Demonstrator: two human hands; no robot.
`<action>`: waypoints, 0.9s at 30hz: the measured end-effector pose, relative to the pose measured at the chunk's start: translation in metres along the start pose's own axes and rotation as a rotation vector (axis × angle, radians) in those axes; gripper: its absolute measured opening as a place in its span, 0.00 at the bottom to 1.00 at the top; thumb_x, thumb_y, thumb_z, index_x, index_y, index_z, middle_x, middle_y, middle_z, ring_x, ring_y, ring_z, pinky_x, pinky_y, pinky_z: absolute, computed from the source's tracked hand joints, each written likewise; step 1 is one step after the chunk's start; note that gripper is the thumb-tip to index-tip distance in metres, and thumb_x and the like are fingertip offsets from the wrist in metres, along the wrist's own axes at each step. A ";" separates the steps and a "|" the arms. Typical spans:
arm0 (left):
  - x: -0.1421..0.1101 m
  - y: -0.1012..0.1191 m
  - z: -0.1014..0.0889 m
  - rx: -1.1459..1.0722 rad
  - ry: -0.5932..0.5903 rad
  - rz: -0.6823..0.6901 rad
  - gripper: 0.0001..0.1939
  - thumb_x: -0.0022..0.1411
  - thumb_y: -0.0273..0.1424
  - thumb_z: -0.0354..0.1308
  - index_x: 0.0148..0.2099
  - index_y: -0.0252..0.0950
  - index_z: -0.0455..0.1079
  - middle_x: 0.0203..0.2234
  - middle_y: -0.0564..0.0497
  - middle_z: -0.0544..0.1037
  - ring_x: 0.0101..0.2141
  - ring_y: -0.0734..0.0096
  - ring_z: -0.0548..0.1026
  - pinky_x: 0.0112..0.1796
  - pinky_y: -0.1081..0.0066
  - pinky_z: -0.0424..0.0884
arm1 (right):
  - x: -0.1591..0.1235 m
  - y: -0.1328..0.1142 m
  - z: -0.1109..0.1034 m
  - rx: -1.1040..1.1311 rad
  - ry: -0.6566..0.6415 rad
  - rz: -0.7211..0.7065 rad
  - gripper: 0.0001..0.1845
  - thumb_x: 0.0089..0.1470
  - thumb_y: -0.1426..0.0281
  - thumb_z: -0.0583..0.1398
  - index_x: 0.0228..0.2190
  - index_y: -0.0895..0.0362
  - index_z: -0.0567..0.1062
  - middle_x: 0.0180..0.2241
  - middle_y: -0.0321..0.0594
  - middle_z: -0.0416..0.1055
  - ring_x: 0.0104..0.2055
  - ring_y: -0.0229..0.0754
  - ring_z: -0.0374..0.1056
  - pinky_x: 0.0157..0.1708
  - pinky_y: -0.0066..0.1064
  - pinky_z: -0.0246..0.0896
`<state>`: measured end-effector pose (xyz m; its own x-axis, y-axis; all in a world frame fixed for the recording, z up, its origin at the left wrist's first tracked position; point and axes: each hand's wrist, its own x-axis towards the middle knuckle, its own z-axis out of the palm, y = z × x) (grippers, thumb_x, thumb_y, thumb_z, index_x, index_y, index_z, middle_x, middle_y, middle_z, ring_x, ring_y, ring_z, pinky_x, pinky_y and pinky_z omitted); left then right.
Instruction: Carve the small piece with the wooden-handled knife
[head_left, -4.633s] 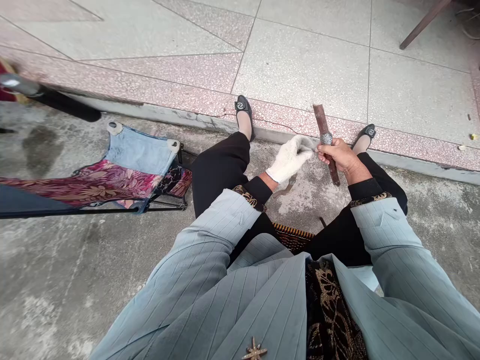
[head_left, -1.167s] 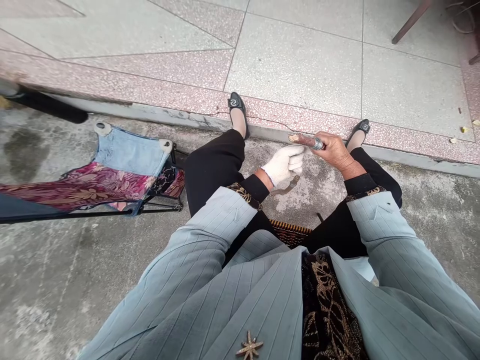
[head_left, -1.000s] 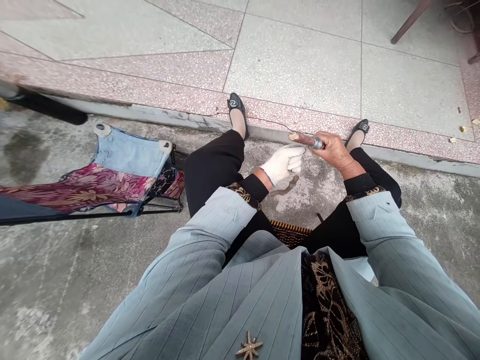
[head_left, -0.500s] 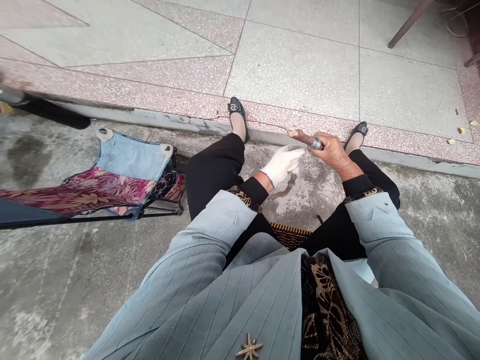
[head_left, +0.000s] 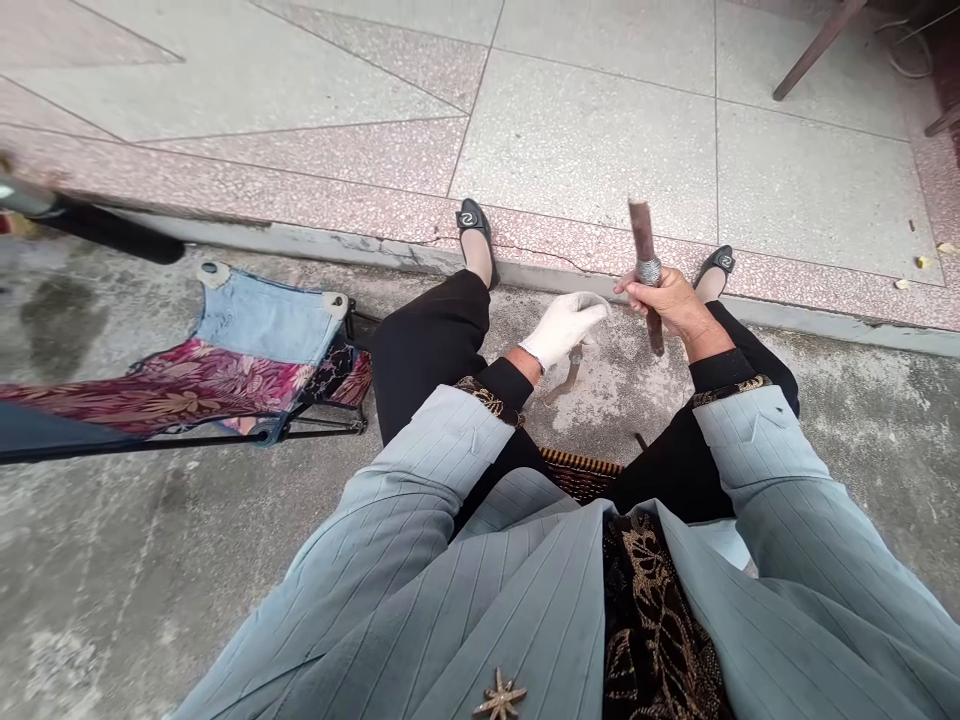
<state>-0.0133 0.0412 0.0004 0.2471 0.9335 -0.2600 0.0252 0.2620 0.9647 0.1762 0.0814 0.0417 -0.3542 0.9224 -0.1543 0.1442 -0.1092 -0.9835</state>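
Observation:
My left hand [head_left: 564, 325] wears a white glove and is closed around a thin, dark, wavy metal piece [head_left: 570, 375] that hangs below it over the concrete. My right hand [head_left: 673, 305] is bare and grips a reddish-brown wooden stick [head_left: 642, 232] with a silver ring [head_left: 649, 271]. The stick stands nearly upright, with its top over the tile step. The two hands are close together between my knees, and the glove's fingertips almost touch the stick.
A folding stool [head_left: 255, 335] with denim and floral fabric stands at my left knee. A black tube [head_left: 105, 228] lies beyond it. The raised terrazzo step [head_left: 337, 225] runs across ahead, under my shoes. A wooden furniture leg [head_left: 817, 45] shows at the top right. Beneath me is a woven seat [head_left: 581, 470].
My right hand has swung the stick from lying sideways, pointing left, to nearly upright. The gloved hand has stayed in about the same place.

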 end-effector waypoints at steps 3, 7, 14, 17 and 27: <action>0.002 -0.004 -0.006 0.050 0.016 0.011 0.09 0.60 0.33 0.58 0.39 0.34 0.74 0.29 0.53 0.76 0.21 0.79 0.70 0.22 0.78 0.66 | -0.005 -0.008 -0.005 0.182 0.010 0.036 0.24 0.39 0.55 0.73 0.29 0.56 0.71 0.24 0.35 0.68 0.21 0.32 0.54 0.22 0.28 0.49; 0.004 -0.008 -0.013 0.237 0.086 -0.033 0.08 0.59 0.33 0.57 0.37 0.35 0.72 0.24 0.54 0.74 0.23 0.74 0.71 0.24 0.77 0.65 | -0.009 -0.013 -0.017 0.253 -0.071 0.059 0.32 0.36 0.49 0.76 0.26 0.54 0.65 0.19 0.28 0.57 0.19 0.30 0.48 0.19 0.27 0.46; -0.004 0.001 -0.030 0.679 0.111 0.152 0.09 0.62 0.31 0.53 0.37 0.35 0.74 0.33 0.47 0.80 0.36 0.64 0.74 0.36 0.71 0.65 | -0.006 -0.005 -0.039 0.296 -0.105 0.215 0.33 0.37 0.48 0.77 0.28 0.55 0.66 0.22 0.31 0.56 0.21 0.31 0.49 0.19 0.26 0.47; -0.012 0.007 -0.034 0.819 0.119 0.147 0.10 0.64 0.30 0.51 0.38 0.35 0.74 0.33 0.46 0.80 0.36 0.62 0.75 0.37 0.70 0.64 | -0.003 0.000 -0.041 0.303 -0.127 0.243 0.30 0.42 0.47 0.73 0.32 0.57 0.70 0.25 0.35 0.60 0.24 0.35 0.55 0.21 0.28 0.53; -0.031 0.001 -0.020 1.238 -0.024 0.196 0.18 0.72 0.35 0.47 0.51 0.35 0.76 0.37 0.40 0.83 0.39 0.55 0.81 0.37 0.67 0.67 | 0.013 0.052 -0.018 -0.898 -0.152 0.020 0.20 0.54 0.63 0.68 0.19 0.55 0.67 0.15 0.36 0.61 0.18 0.37 0.55 0.22 0.31 0.51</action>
<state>-0.0402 0.0178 0.0088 0.3669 0.9225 -0.1198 0.8748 -0.2983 0.3818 0.1957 0.0948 -0.0100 -0.4525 0.8578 -0.2438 0.7948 0.2639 -0.5465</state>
